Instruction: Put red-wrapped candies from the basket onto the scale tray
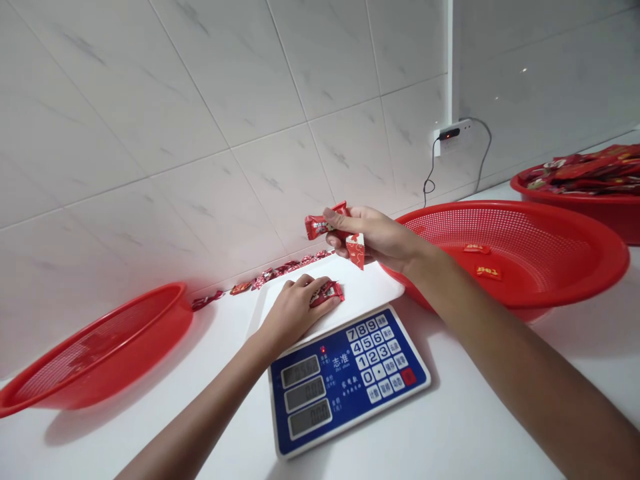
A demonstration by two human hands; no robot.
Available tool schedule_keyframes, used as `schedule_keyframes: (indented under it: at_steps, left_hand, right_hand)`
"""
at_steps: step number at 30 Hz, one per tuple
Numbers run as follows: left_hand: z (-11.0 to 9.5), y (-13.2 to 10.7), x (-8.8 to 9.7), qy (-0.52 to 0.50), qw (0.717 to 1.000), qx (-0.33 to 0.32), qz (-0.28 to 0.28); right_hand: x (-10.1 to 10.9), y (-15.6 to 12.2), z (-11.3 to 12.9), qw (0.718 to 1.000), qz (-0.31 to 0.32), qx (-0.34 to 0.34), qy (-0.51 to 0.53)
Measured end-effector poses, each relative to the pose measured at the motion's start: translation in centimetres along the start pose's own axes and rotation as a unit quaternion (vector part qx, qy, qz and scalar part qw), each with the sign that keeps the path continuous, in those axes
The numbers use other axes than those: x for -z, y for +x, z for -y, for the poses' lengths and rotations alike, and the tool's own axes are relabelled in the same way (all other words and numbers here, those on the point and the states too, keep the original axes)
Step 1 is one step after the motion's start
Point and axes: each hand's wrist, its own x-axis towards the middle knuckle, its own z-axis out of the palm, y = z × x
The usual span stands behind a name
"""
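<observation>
My left hand (299,305) rests on the white pan (367,285) of a digital scale (345,380), its fingers closed over red wrapped candy (327,293). Above the far side of the pan, my right hand (370,233) pinches several red wrapped candies (320,225) between thumb and fingers. A red patterned wrapper end (355,251) hangs below those fingers. The scale's blue front panel carries number keys and three small displays, whose digits are too faint to read surely. How many candies lie under my left hand is hidden.
At right stands a red mesh basket (500,220) with two small red packets (487,272) inside. Behind it, another red basket (575,210) is heaped with red packets. A red basket (165,360) sits at left. Candies (280,270) line the tiled wall, below a power strip (453,135).
</observation>
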Motion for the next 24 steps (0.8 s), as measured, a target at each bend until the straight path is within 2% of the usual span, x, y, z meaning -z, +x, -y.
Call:
schedule_keyframes:
  at_steps: [8, 12, 16, 19, 24]
  left_hand:
    - [0.1, 0.1, 0.0, -0.063, 0.995, 0.063, -0.040]
    - [0.7, 0.3, 0.0, -0.087, 0.993, 0.064, -0.044]
    - [0.8, 0.8, 0.4, -0.097, 0.993, 0.062, -0.040]
    - [0.9, 1.2, 1.4, -0.121, 0.989, 0.073, -0.039]
    - [2.3, 0.8, 4.4, -0.207, 0.969, 0.125, -0.058]
  right_hand:
    - [0.1, 0.0, 0.1, 1.000, -0.002, -0.009, -0.001]
    - [0.0, 0.0, 0.1, 1.000, -0.010, -0.016, 0.003]
    - [-0.1, 0.2, -0.1, 1.000, 0.007, -0.010, 0.007]
    - [0.0, 0.2, -0.2, 1.000, 0.011, -0.006, 0.006]
    - [0.1, 0.0, 0.1, 1.000, -0.013, -0.002, 0.006]
